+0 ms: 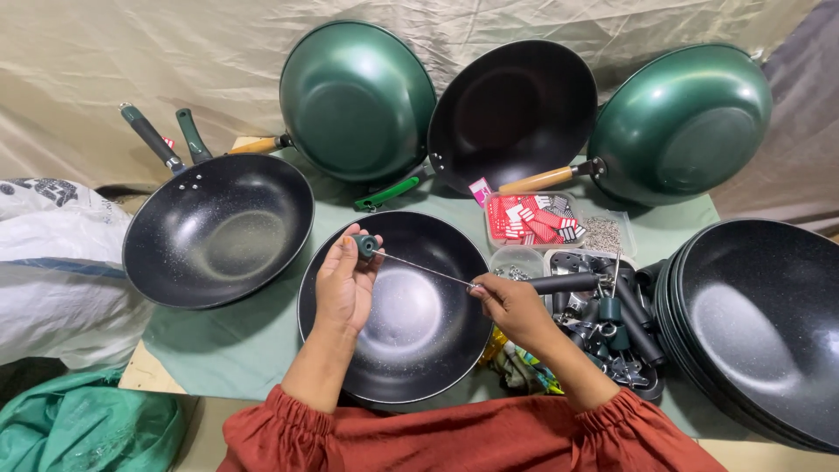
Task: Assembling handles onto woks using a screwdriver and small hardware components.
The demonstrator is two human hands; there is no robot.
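A black speckled wok (398,350) without a handle lies in front of me on the green cloth. Above it my left hand (343,284) pinches a small dark green cap (364,245) at one end of a thin metal rod (419,266). My right hand (514,308) holds the rod's other end at the wok's right rim, next to a black handle (559,282).
A second black wok (217,232) with a dark handle sits left. Two green woks (354,100) (682,122) and a black one (511,114) lean on the back sheet. Trays of red tags (529,218), screws and handle parts (612,332) stand right, beside stacked woks (760,323).
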